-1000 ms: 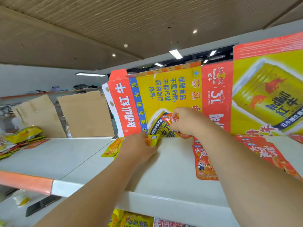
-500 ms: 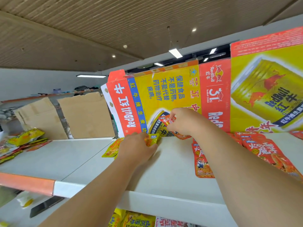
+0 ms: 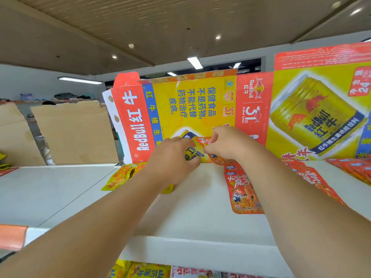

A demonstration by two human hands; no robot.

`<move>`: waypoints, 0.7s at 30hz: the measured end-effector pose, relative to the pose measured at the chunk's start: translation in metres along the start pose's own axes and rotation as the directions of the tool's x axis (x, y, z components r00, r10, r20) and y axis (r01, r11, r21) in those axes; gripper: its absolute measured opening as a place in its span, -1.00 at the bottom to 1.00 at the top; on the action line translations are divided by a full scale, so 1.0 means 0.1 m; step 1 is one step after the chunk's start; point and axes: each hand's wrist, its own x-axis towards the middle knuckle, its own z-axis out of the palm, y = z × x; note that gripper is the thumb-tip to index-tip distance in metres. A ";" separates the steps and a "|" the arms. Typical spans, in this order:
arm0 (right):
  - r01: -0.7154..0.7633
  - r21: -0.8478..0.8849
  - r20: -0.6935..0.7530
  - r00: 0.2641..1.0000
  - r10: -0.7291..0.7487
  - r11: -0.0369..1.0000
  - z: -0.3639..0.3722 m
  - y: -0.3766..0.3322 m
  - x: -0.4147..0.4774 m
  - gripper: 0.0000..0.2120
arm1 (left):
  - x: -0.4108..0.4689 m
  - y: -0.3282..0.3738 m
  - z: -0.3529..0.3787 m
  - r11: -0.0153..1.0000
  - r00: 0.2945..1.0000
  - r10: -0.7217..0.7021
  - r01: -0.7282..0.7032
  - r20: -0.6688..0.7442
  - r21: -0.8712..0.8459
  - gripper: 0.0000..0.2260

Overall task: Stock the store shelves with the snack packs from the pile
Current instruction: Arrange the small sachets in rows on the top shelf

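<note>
Head view: both hands meet at the Red Bull carton point(image 3: 192, 109); right hand point(image 3: 226, 143) fingers pinch a red snack pack point(image 3: 206, 141), left hand point(image 3: 172, 157) curled beside it, grip unclear. Next, stand it upright against the carton.

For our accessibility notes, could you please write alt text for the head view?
Two bare hands reach to the back of a white shelf: the right hand grips a red pack against a flattened Red Bull carton, the left hand beside it. A yellow pack lies left, more red packs right.
</note>
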 end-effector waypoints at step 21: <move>-0.314 -0.154 -0.274 0.925 0.265 0.937 0.10 -0.04 -1.29 -0.67 | 0.27 0.14 0.22 0.877 0.891 0.310 -0.132 0.332 -0.462 -0.77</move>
